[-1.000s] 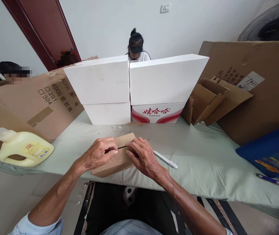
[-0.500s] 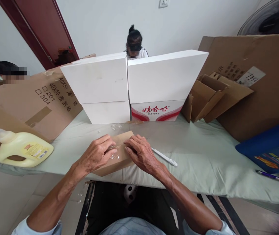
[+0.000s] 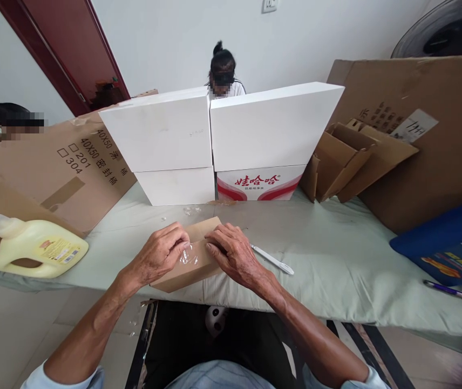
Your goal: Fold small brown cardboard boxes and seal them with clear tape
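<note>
A small brown cardboard box [image 3: 192,265] lies flat on the pale green cloth near the table's front edge. My left hand [image 3: 158,255] rests on its left part, fingers curled and pinching a crinkled piece of clear plastic film [image 3: 189,253] on the box top. My right hand [image 3: 233,253] lies on the box's right end, fingers bent and pressed down on the cardboard beside the film. A white pen-like tool [image 3: 273,260] lies just right of my right hand.
White boxes [image 3: 223,140] stand stacked at the back, a person seated behind them. Cardboard sheets lean at left and right, folded cartons [image 3: 348,162] at right. A yellow jug [image 3: 36,246] lies at left. A blue box [image 3: 449,246] and purple scissors [image 3: 457,296] are at right.
The thin dark thing between my fingertips a second ago is gone from sight. A clear film now shows under my left fingers. The hands have barely shifted on the box.
</note>
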`<action>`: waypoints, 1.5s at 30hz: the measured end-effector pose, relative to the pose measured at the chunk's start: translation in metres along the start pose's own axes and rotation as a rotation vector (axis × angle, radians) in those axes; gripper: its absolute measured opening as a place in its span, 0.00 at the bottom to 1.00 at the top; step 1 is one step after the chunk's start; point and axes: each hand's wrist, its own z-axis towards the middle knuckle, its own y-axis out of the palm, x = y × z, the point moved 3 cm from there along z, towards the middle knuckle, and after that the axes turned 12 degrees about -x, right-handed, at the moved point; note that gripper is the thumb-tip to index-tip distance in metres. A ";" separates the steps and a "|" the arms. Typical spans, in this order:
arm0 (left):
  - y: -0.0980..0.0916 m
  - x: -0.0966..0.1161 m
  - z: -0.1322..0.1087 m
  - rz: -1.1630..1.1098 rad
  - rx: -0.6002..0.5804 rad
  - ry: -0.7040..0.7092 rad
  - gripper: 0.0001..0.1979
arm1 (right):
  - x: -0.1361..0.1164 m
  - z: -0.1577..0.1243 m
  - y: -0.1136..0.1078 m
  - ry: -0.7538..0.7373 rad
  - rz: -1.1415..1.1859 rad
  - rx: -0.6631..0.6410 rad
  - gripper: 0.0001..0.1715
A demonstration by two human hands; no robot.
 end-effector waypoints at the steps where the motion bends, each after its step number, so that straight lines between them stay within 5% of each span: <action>1: 0.000 -0.001 0.000 -0.005 0.011 -0.024 0.06 | 0.000 0.000 0.000 0.003 -0.002 -0.001 0.08; 6: 0.004 -0.002 0.001 0.040 -0.019 -0.004 0.10 | -0.001 0.001 0.000 0.018 -0.003 -0.010 0.09; 14: 0.016 0.000 0.001 0.422 0.065 0.183 0.13 | 0.000 0.002 -0.001 0.019 0.005 -0.007 0.10; 21: 0.006 0.034 -0.013 0.151 0.124 0.328 0.13 | 0.005 0.007 0.001 0.062 -0.021 0.004 0.14; 27: -0.037 0.018 -0.036 -0.301 0.435 0.120 0.07 | 0.003 0.007 0.001 0.059 -0.003 0.017 0.14; 37: -0.014 0.001 -0.028 -0.715 0.269 -0.177 0.15 | -0.001 0.002 -0.005 -0.062 0.080 0.123 0.10; 45: -0.011 0.004 -0.004 -0.704 0.222 -0.166 0.10 | -0.034 0.007 -0.029 -0.150 0.063 0.220 0.10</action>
